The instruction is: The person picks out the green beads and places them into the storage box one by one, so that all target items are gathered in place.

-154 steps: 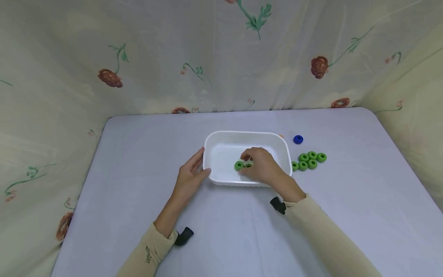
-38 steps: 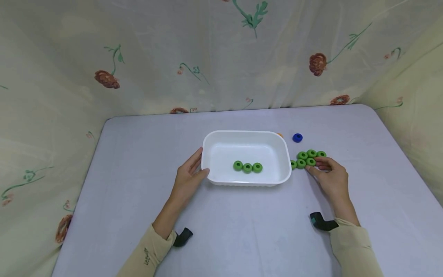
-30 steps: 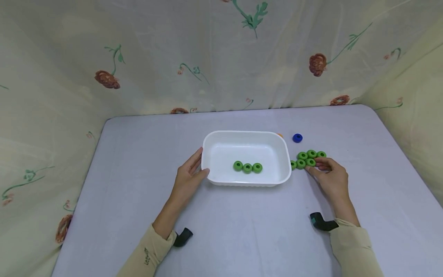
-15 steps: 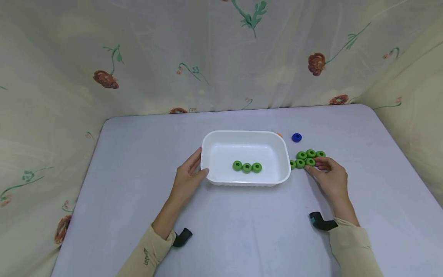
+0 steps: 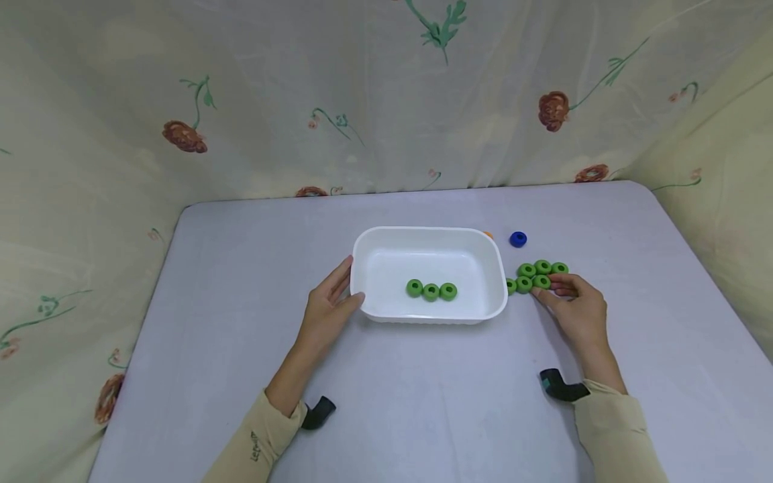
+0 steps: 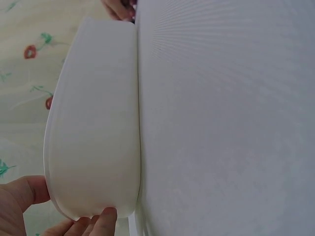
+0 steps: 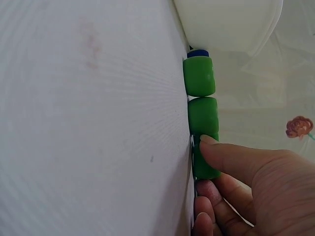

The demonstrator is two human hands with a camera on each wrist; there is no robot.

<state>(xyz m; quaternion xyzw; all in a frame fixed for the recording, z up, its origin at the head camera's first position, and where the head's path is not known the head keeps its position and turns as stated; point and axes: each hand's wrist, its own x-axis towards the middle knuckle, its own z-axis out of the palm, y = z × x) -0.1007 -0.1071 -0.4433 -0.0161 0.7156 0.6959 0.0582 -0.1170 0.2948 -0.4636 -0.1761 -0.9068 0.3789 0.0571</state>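
Observation:
A white rectangular plastic tub (image 5: 429, 318) stands near the middle of the table with three green beads (image 5: 431, 292) in a short row inside. My left hand (image 5: 320, 318) holds its left end; in the left wrist view the thumb lies at the rim and the fingertips press the outer wall. Just right of the tub, several more green beads (image 5: 527, 270) sit in two touching rows. With thumb and fingers, my right hand (image 5: 580, 318) pinches the near-row green bead (image 7: 207, 164) at the right end. That bead stays in line with its neighbours, at table level.
Behind the green beads lies a blue bead (image 5: 518, 239). A small orange piece (image 5: 488, 235) peeks out past the tub's back right corner, mostly hidden. The table (image 5: 260, 255) has a pale cloth, with a flowered curtain (image 5: 362, 100) along its back and sides.
Some five seconds ago my right hand was inside the tub at its green beads; now it is at the bead cluster on the right. Over the last second both hands have stayed still.

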